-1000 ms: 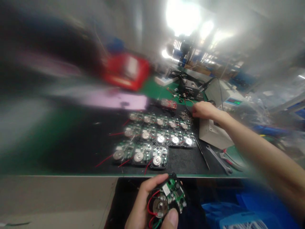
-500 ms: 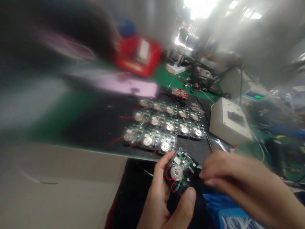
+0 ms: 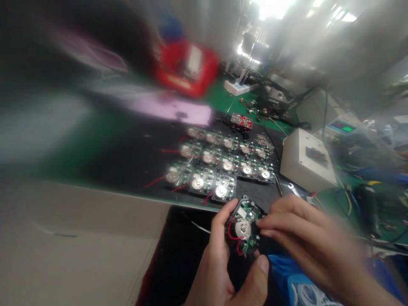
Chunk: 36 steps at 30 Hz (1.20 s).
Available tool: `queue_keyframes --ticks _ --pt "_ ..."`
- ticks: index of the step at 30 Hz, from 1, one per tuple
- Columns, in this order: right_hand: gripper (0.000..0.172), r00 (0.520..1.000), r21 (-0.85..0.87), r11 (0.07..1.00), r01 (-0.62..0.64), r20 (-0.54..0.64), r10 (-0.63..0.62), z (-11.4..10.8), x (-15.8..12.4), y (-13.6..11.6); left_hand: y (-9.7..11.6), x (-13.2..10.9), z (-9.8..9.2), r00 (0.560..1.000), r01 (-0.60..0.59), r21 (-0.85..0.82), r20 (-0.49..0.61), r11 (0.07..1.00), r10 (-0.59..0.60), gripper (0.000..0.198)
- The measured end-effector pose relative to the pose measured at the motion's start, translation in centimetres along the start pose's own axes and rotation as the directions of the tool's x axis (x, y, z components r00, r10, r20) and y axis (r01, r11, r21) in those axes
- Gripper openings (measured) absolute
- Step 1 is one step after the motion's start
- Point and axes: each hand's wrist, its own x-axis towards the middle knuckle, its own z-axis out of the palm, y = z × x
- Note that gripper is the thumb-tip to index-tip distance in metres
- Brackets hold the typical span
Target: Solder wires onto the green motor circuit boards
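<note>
A circuit board assembly in a black housing point(image 3: 243, 228), with a round silver part and red and green wires, rests in my left hand point(image 3: 219, 263). My left fingers curl round its left edge and the thumb lies below it. Over its right side, my right hand point(image 3: 296, 238) has thumb and fingertips pinched together at the board; whatever they hold, if anything, is hidden. Beyond my hands, several similar board assemblies point(image 3: 227, 165) lie in rows on the black mat point(image 3: 127, 165).
A cream box point(image 3: 306, 159) stands to the right, near a wrench point(image 3: 292, 189). Loose screws point(image 3: 264, 140) and a small red-and-silver container point(image 3: 241, 121) lie behind the rows. A red object point(image 3: 188, 68) is blurred at the back. Below right is a blue bag point(image 3: 283, 272) with white strands.
My right hand has moved left, bringing its fingertips onto the right side of the board assembly. My left hand and the assembly have shifted slightly right.
</note>
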Motion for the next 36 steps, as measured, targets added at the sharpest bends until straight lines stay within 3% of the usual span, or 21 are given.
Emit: queue_keyframes --ticks 13,20,23,30,36 --pt "0.013 0.996 -0.167 0.983 0.079 -0.035 -0.086 0.2 -0.9 -0.2 -0.1 -0.1 -0.3 0.999 -0.042 0.015 0.022 0.999 0.042 0.078" --pt "0.04 0.985 -0.349 0.926 0.145 0.138 -0.103 -0.3 -3.1 0.5 -0.5 -0.3 -0.6 0.997 -0.077 0.068 0.006 0.995 0.076 0.087" --pt "0.04 0.983 -0.329 0.934 0.137 0.165 -0.086 -0.2 -2.9 0.3 -0.7 -0.2 -0.6 0.995 -0.1 0.064 0.014 0.993 0.099 0.085" --pt "0.029 0.992 -0.323 0.938 0.123 0.067 -0.107 0.3 -2.4 0.3 -0.9 -0.1 -0.3 0.989 -0.147 0.012 0.018 0.989 0.147 0.08" --pt "0.037 0.981 -0.368 0.913 0.174 0.144 -0.129 -0.3 -3.4 1.0 -1.2 -0.2 -0.3 0.989 -0.151 0.084 0.005 0.985 0.151 0.083"
